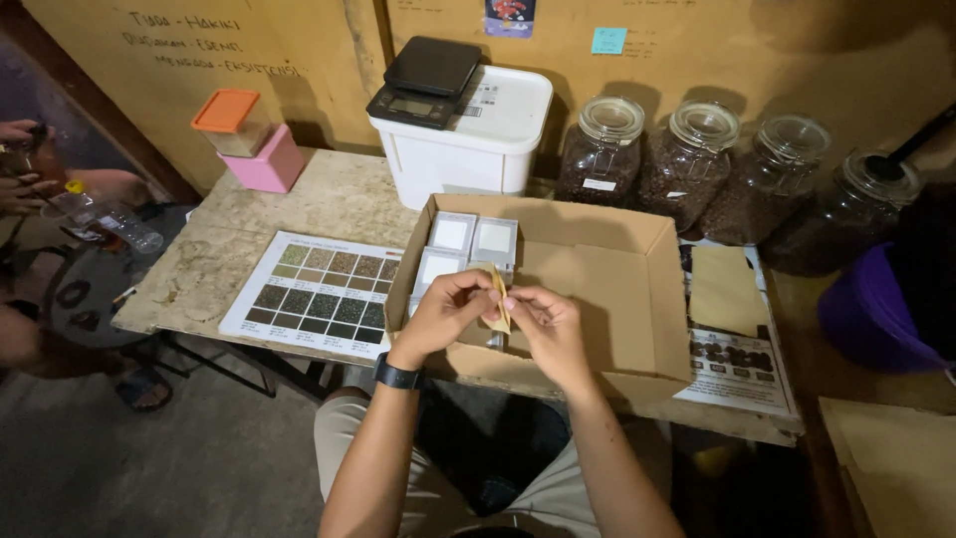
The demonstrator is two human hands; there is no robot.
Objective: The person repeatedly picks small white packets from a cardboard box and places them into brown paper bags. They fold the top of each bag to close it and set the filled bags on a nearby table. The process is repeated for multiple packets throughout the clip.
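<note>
Over the near edge of the cardboard box [597, 299], from the head camera: left hand [443, 317] and right hand [553, 329] brought together, both pinched shut on a small tan paper pouch [500, 296], held upright and edge-on between the fingertips. Black watch [396, 375] on the left wrist. Inside the box, toward its left wall, a short row of small white-faced packets [468, 239] standing side by side; rest of the box floor bare brown card.

Judged step: one pouch being opened, flattened or creased between the fingers, just above the box and close to the packets already stowed. Whether its mouth is open or folded over cannot be told at this angle. Next move would seem to call for a steady two-handed pinch and a short reach forward to set the pouch beside the row without knocking the standing ones.

Round about on the desk [329, 194]: a printed colour-swatch chart [314, 294] left of the box, a white tub [463, 134] with a black digital scale [426, 80] on its lid behind, four glass jars of dark beans [697, 164] along the wall, a flat brown envelope [725, 289] on a printed sheet to the right, pink and orange-lidded containers [249, 139] at far left.
</note>
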